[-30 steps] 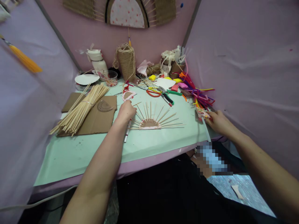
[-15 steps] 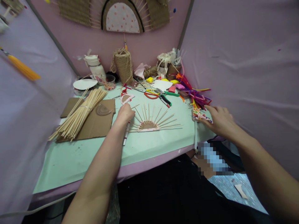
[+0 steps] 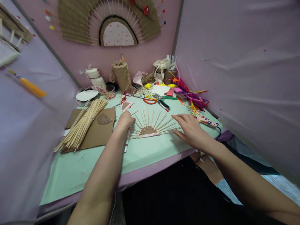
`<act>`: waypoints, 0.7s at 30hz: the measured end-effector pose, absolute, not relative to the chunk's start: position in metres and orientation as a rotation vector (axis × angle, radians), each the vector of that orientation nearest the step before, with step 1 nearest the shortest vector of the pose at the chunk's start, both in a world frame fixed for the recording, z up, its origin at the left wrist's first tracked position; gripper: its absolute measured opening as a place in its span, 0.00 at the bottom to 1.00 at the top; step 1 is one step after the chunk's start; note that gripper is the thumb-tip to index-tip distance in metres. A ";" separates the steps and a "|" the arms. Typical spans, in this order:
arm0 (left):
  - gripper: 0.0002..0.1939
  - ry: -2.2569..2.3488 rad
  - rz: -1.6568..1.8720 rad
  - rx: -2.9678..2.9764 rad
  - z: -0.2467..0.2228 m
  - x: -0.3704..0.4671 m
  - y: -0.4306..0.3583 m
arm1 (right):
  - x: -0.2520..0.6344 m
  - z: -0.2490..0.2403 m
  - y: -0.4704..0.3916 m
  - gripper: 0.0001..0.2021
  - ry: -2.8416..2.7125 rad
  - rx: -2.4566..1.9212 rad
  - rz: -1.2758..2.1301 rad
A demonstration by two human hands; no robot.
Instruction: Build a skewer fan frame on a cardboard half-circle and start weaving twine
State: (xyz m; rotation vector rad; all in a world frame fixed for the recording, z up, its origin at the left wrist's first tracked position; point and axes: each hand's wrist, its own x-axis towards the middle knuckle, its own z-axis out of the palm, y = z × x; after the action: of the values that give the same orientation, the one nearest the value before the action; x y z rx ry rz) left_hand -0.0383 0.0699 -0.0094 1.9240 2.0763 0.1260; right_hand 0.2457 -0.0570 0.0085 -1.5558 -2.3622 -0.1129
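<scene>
A small fan frame [image 3: 148,132] lies flat on the table, a cardboard half-disc with thin wooden sticks spread out from it. My left hand [image 3: 126,120] rests at its left side, fingers curled in; what they hold, if anything, is hidden. Beneath that hand a slim white pen-like stick [image 3: 127,144] points toward the table's front edge. My right hand [image 3: 191,128] is over the right-hand stick ends, thumb and fingers apart, nothing in its grasp. Behind it lies a flower-patterned glue gun [image 3: 206,120] with a black cord.
At left, a bundle of wooden sticks [image 3: 82,126] and a clear protractor [image 3: 104,118] lie on cardboard [image 3: 99,134]. Behind are scissors [image 3: 150,101], green-handled pliers [image 3: 169,97], a twine cone [image 3: 120,76], a white bottle [image 3: 95,79] and pipe cleaners [image 3: 194,95].
My right hand has left the glue gun and moved left to the fan frame's stick ends. The glue gun now lies turned on the table. My left hand stays by the frame; the view has tilted up.
</scene>
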 end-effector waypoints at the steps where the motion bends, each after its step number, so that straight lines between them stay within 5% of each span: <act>1: 0.14 2.071 0.119 1.930 -0.009 -0.039 0.070 | 0.243 0.007 -0.057 0.25 -2.366 -1.546 -0.099; 11: 0.16 2.096 0.209 1.904 -0.001 -0.044 0.062 | 0.221 0.024 -0.041 0.23 -2.437 -1.482 -0.118; 16: 0.19 2.159 0.330 1.850 0.006 -0.055 0.058 | 0.170 0.044 0.031 0.11 -2.622 -1.352 -0.115; 21: 0.15 2.248 0.459 1.832 0.005 -0.075 0.056 | 0.106 0.034 0.119 0.10 -2.979 -1.279 -0.196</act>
State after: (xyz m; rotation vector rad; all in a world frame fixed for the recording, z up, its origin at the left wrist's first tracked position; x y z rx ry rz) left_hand -0.0754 0.0562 0.0050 1.8319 2.2480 0.4593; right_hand 0.1063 0.1192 0.0343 -1.2794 -2.9789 -0.1960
